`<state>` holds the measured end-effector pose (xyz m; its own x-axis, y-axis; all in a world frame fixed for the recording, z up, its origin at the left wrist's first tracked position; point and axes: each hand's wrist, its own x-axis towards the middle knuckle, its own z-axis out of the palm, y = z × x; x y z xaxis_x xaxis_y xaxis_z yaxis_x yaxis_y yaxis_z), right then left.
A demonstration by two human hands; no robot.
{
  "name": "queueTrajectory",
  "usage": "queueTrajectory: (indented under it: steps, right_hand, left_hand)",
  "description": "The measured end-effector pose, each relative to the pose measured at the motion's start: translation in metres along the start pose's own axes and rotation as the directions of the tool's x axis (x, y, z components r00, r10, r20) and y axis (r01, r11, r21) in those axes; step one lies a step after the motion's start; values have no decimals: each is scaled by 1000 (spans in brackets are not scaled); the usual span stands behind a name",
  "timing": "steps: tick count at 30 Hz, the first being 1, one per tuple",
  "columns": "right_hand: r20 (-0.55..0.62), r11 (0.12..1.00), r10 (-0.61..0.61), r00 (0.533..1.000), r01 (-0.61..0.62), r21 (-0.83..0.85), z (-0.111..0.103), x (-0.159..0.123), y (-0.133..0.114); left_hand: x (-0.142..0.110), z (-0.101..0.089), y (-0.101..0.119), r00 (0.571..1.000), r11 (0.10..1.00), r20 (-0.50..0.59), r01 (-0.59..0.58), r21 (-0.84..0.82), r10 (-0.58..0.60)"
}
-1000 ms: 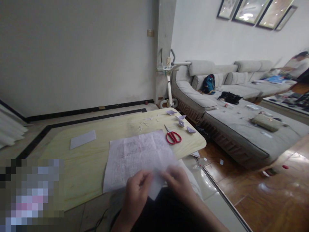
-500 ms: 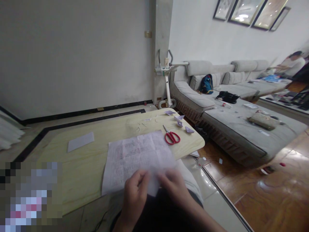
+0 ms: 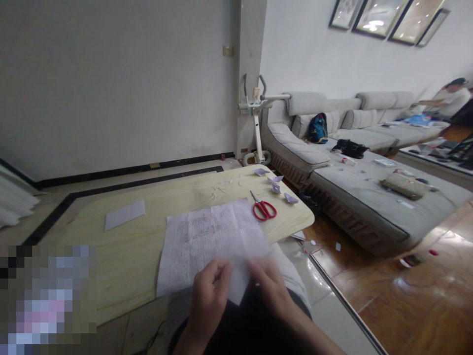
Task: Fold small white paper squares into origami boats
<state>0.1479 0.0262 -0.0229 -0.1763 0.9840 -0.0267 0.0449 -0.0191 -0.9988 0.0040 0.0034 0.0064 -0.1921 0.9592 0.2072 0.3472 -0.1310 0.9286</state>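
Observation:
A small piece of white paper (image 3: 240, 286) hangs between my two hands, over my lap at the table's near edge. My left hand (image 3: 211, 288) is closed, thumb and fingers pinching the paper's left side. On its other side my right hand (image 3: 271, 283) pinches the paper too, its fingertips slightly blurred. A large creased printed sheet (image 3: 207, 241) lies flat on the table just beyond both hands. Red-handled scissors (image 3: 264, 210) rest to the right of that sheet, blades pointing away. Several small folded paper pieces (image 3: 290, 198) stand near the table's far right corner.
The pale wooden table (image 3: 125, 266) bears a white paper rectangle (image 3: 125, 215) on its left and thin paper scraps (image 3: 218, 190) at the back. To the right is a grey sofa (image 3: 354, 207) holding bags. Another person (image 3: 453, 101) sits at the far right.
Both hands have shifted slightly to the right, and my right hand is a little farther from the left. More of the small paper shows between them.

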Motion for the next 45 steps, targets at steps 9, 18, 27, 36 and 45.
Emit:
queueTrajectory:
  steps: [9, 18, 27, 36, 45]
  right_hand:
    - [100, 996, -58, 993, 64, -67, 4, 0, -5]
    - [135, 979, -85, 987, 108, -173, 11, -1, 2]
    - [118, 927, -108, 987, 143, -348, 9, 1, 4]
    - [111, 929, -163, 980, 190, -318, 10, -4, 8]
    - [115, 943, -128, 985, 157, -294, 14, -2, -3]
  left_hand:
    - [4, -4, -9, 996, 997, -89, 26, 74, -19]
    - [6, -7, -16, 995, 986, -29, -91, 140, 96]
    - [2, -1, -16, 991, 992, -114, -60, 112, 73]
    - [8, -2, -21, 972, 991, -222, -43, 129, 71]
    - [9, -2, -26, 954, 994, -294, -21, 103, 51]
